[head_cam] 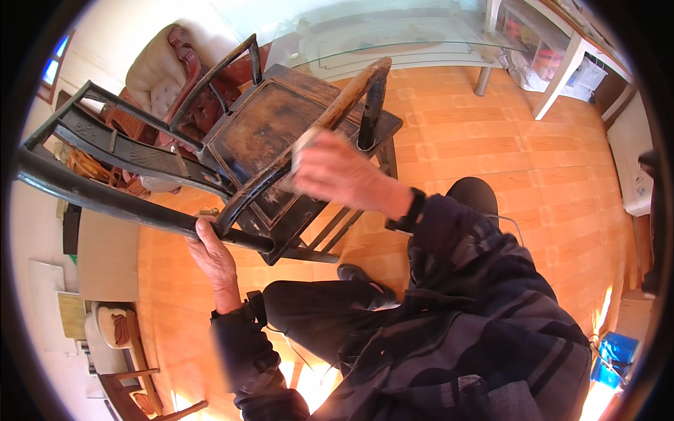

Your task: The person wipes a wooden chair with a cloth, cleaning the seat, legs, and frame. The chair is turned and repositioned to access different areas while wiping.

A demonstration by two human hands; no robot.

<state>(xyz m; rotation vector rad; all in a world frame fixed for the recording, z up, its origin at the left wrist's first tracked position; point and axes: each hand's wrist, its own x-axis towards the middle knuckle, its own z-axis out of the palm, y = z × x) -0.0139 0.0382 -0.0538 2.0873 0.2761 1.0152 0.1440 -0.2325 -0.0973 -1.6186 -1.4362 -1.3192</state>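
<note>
An old wooden armchair (263, 131) with worn dark finish stands tilted in the view, its back towards the left. My left hand (213, 252) grips the dark back post near the point where the armrest joins it. On the curved armrest (347, 100), whose front part is worn to light brown, my right hand (342, 173) presses a pale pad-like piece (305, 152); it is blurred, and its material cannot be told. The seat panel shows scuffed, faded patches. Both wrists wear black bands.
Behind the chair are a glass-topped table (389, 47) and a tufted armchair (152, 73) with a red carved frame. A white table leg (561, 76) rises at the upper right. A blue container (615, 358) lies at the lower right, and a wooden-framed seat (139, 347) at the lower left.
</note>
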